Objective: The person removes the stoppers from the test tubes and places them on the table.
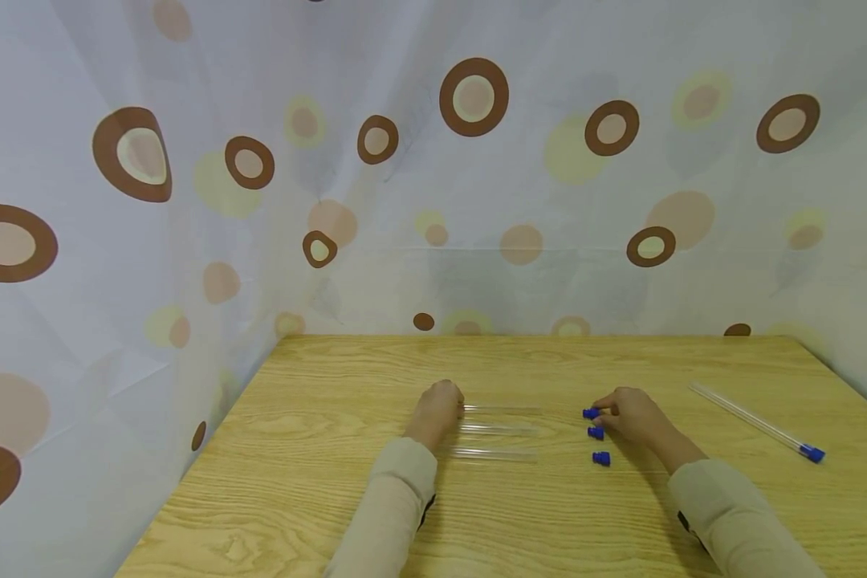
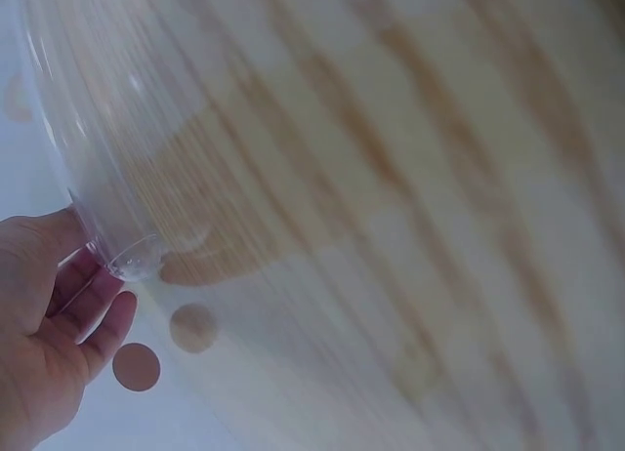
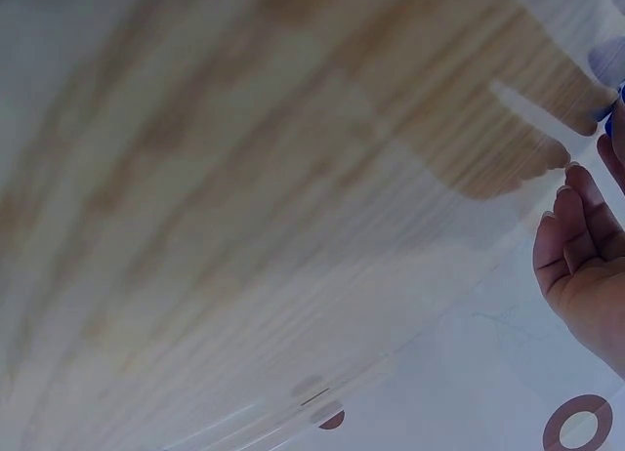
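Note:
Three clear tubes lie roughly parallel on the wooden table: a far one [image 1: 502, 410], a middle one [image 1: 498, 430] and a near one [image 1: 491, 454]. My left hand [image 1: 437, 409] pinches the left end of the far tube; in the left wrist view, thumb and fingers close around its rounded tip [image 2: 137, 261]. To the right of the tubes are three blue caps in a column. Between thumb and forefinger, my right hand [image 1: 636, 413] pinches the farthest blue cap [image 1: 591, 413]. The middle cap [image 1: 596, 433] and the near cap [image 1: 601, 458] lie just below those fingers.
At the right of the wooden table [image 1: 296, 498], a clear tube [image 1: 747, 418] with a blue cap [image 1: 812, 453] on its near end lies diagonally. A patterned curtain [image 1: 405, 201] stands behind the table and along its left side.

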Demonstrator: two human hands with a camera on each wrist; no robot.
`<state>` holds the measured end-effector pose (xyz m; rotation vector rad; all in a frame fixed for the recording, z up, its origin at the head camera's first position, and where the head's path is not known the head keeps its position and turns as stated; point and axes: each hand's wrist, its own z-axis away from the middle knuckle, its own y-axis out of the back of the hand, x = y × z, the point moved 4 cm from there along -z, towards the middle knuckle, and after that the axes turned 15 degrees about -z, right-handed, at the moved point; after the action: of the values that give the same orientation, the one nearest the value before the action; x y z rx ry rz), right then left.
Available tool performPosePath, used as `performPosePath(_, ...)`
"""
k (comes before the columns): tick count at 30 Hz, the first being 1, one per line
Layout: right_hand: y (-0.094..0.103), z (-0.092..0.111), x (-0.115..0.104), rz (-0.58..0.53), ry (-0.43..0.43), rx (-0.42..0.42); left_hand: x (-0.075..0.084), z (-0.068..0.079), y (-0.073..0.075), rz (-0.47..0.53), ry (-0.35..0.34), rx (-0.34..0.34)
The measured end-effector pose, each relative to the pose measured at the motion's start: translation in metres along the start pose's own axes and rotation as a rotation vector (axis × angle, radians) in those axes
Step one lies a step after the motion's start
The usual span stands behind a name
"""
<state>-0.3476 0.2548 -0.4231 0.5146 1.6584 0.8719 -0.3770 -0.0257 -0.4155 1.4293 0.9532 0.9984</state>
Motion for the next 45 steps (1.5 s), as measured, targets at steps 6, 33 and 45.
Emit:
performPosePath(6,0.000,0.001,-0.002,0.011,0.004,-0.002,-0.002,0.000,0.000,0.017,-0.015,0.017)
performPosePath(33,0.019,0.024,-0.004,0.061,0.013,0.060,-0.005,0.011,0.009,-0.056,-0.058,0.093)
performPosePath(45,0.030,0.040,0.004,0.046,-0.010,0.115,0.012,0.021,0.020,-0.182,-0.151,0.273)
